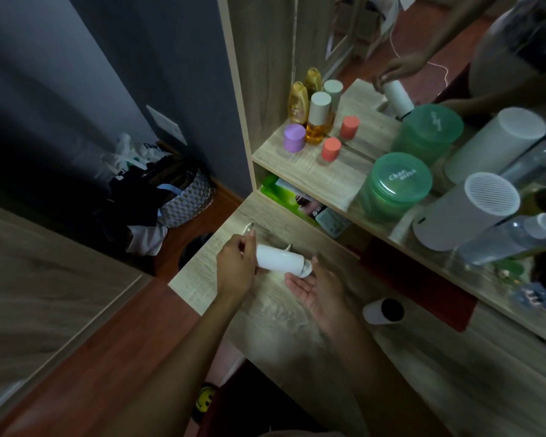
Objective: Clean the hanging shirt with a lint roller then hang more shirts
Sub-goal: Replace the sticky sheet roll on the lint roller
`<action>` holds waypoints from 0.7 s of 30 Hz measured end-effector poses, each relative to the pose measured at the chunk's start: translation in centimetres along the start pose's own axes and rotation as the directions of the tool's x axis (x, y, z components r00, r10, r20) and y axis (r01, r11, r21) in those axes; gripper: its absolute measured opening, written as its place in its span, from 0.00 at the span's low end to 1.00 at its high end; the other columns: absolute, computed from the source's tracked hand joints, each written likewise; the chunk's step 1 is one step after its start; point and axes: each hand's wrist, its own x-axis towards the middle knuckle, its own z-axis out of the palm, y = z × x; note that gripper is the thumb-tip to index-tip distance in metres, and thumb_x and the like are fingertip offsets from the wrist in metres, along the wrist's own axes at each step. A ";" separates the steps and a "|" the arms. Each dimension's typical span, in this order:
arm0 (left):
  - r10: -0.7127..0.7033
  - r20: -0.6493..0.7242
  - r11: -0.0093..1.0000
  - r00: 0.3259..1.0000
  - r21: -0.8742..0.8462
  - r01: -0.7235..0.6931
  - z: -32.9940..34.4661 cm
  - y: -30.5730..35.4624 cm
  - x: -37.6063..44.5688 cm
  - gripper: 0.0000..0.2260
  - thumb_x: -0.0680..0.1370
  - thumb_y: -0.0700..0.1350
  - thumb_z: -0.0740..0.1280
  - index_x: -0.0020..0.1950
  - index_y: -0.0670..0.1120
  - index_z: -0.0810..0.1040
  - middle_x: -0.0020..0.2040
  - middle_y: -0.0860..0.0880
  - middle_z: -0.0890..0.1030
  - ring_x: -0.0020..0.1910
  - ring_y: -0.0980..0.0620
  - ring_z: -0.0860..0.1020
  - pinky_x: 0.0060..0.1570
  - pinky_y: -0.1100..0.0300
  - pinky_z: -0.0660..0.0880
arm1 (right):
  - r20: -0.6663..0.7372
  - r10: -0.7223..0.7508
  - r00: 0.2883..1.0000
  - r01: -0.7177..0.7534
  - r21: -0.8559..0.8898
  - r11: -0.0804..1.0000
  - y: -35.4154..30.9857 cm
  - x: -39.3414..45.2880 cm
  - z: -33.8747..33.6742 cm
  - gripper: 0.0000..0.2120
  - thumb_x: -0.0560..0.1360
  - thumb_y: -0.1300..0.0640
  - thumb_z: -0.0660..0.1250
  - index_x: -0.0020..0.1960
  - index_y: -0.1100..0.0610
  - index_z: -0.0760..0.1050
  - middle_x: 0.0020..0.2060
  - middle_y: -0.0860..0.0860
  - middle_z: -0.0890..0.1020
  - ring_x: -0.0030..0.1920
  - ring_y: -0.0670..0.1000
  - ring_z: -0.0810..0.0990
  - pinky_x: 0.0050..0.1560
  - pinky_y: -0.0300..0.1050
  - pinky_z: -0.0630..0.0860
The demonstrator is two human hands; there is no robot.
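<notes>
A white lint roller [279, 258] lies level just above the wooden dresser top [265, 313]. My left hand [237, 266] is shut on its left end, fingers wrapped over it. My right hand [317, 290] is palm up and open, cupped under the roller's right end and touching it. A second white roll with a dark core [383, 311] lies on the dresser to the right of my right hand. No shirt shows in this view.
A raised shelf [328, 176] holds bottles [317, 123], small jars [294, 137], a green tub [397, 184] and a white cylinder [467, 209], backed by a mirror [423, 52]. A basket of clothes [183, 200] sits on the floor at left, by the grey wall.
</notes>
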 end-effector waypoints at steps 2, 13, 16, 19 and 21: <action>0.003 -0.014 1.000 1.000 -0.008 -0.003 -0.2 0.0 -0.1 0.16 0.80 0.54 0.60 0.41 0.44 0.76 0.38 0.46 0.79 0.38 0.47 0.81 0.35 0.44 0.80 | 0.013 0.032 0.999 -0.032 0.006 0.999 -0.1 0.0 0.0 0.15 0.81 0.53 0.60 0.53 0.65 0.75 0.42 0.63 0.83 0.36 0.55 0.86 0.35 0.45 0.83; -0.122 0.023 0.991 0.992 -0.058 0.123 -0.9 -0.9 -0.1 0.18 0.81 0.54 0.58 0.49 0.40 0.77 0.44 0.42 0.80 0.38 0.46 0.81 0.31 0.54 0.80 | 0.397 -0.542 0.741 0.363 -0.915 -0.175 3.0 3.8 -5.1 0.16 0.77 0.53 0.66 0.63 0.55 0.75 0.57 0.50 0.81 0.56 0.49 0.79 0.53 0.42 0.75; -0.138 0.054 0.988 0.989 -0.068 0.142 -0.9 -0.9 -0.5 0.18 0.81 0.54 0.58 0.50 0.40 0.77 0.45 0.42 0.80 0.37 0.48 0.81 0.34 0.50 0.81 | 0.408 -0.551 0.728 0.385 -0.908 -0.163 2.9 4.0 -4.8 0.18 0.77 0.54 0.66 0.66 0.54 0.74 0.62 0.50 0.79 0.60 0.49 0.78 0.56 0.39 0.73; -0.182 0.082 0.973 0.980 -0.131 0.192 -0.8 -0.9 -0.6 0.18 0.82 0.53 0.57 0.52 0.40 0.77 0.44 0.44 0.79 0.36 0.51 0.80 0.38 0.48 0.81 | 0.306 -0.689 0.657 0.449 -0.893 0.032 2.1 2.2 -3.0 0.16 0.76 0.53 0.63 0.62 0.54 0.77 0.59 0.50 0.77 0.56 0.48 0.76 0.49 0.34 0.67; -0.202 0.112 0.955 0.973 -0.197 0.221 -0.8 -0.7 -0.7 0.18 0.82 0.53 0.57 0.52 0.39 0.76 0.42 0.44 0.80 0.33 0.51 0.79 0.38 0.50 0.80 | 0.229 -0.673 0.703 0.541 -0.787 0.298 1.3 0.2 -1.0 0.17 0.76 0.47 0.59 0.60 0.54 0.77 0.56 0.52 0.78 0.51 0.47 0.77 0.44 0.30 0.70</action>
